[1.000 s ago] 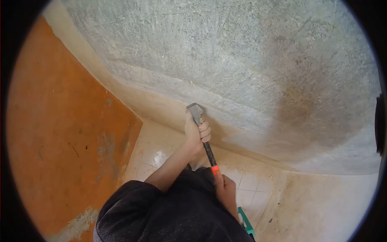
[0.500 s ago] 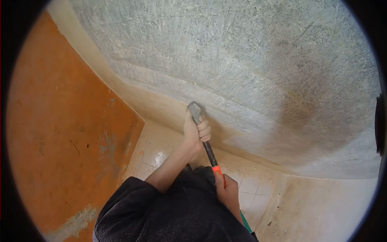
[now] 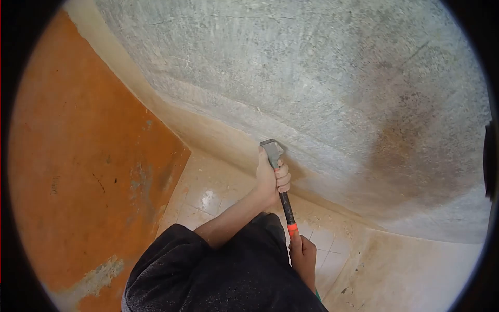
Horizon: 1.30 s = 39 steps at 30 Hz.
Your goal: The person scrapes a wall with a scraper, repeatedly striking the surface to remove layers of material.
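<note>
A long-handled scraper [image 3: 287, 207] slants across the middle of the view, with a grey head, a black shaft and an orange-red section lower down. My left hand [image 3: 274, 179] is wrapped round it just below the head, the thumb lying along the grey part. Lower on the handle, my right hand [image 3: 303, 254] is closed round it at the orange-red section. The scraper's head overlaps the lower edge of the rough grey wall [image 3: 291, 62], where a smooth cream band begins. The handle's bottom end is hidden behind my right hand and dark clothing.
On the left stands an orange wall [image 3: 78, 156] with scuffs and a bare patch. Below the walls lies a tiled floor [image 3: 202, 195] with dusty residue. A brownish stain [image 3: 397, 145] marks the grey wall on the right. A pale surface [image 3: 416, 270] fills the lower right.
The scraper and both hands have shifted right and slightly down in view, and the scraper head has turned a little. Both hands keep their hold; the camera view has shifted slightly too.
</note>
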Motion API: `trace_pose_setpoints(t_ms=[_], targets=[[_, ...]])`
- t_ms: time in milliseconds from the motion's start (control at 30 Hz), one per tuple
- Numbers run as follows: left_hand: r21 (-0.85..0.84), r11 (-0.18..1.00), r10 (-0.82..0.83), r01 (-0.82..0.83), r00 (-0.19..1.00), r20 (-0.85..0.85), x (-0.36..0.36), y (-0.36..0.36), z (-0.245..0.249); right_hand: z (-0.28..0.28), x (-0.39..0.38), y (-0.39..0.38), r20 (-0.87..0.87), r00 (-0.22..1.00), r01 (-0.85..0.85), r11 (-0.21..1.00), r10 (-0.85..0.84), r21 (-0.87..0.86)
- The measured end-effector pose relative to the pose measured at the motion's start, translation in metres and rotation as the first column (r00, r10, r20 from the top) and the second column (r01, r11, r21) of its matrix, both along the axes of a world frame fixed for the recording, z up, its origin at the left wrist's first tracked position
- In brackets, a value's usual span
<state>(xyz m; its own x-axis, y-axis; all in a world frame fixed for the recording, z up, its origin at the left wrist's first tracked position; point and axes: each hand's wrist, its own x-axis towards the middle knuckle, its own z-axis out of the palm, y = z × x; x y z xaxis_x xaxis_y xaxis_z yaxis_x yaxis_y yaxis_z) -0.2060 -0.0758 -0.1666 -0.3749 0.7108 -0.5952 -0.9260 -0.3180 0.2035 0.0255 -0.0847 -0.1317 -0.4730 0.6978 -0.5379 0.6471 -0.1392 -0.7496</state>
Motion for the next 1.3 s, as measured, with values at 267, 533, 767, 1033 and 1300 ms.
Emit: trace_pose_setpoints(t_ms=[267, 533, 767, 1033, 1300], targets=[[-0.063, 0.991, 0.113, -0.117, 0.992, -0.058, -0.021, -0.008, -0.006, -0.002, -0.022, 0.003, -0.039, 0.982, -0.175, 0.972, 0.183, 0.157], [0.067, 0.995, 0.084, -0.077, 0.99, -0.116, -0.065, -0.025, -0.012, -0.011, -0.056, 0.002, 0.011, 0.956, -0.292, 0.939, 0.295, 0.18], [-0.016, 1.0, 0.011, -0.012, 0.999, -0.041, -0.037, -0.02, -0.014, -0.012, -0.033, 0.0, 0.004, 0.961, -0.273, 0.949, 0.276, 0.156], [0.08, 0.996, 0.036, -0.027, 0.992, -0.121, -0.031, -0.019, -0.019, -0.025, -0.029, 0.017, -0.277, 0.95, -0.251, 0.884, 0.146, -0.395], [0.109, 0.981, 0.181, -0.16, 0.958, -0.223, -0.015, -0.017, -0.022, -0.02, -0.023, 0.022, -0.364, 0.929, -0.276, 0.785, 0.069, -0.555]])
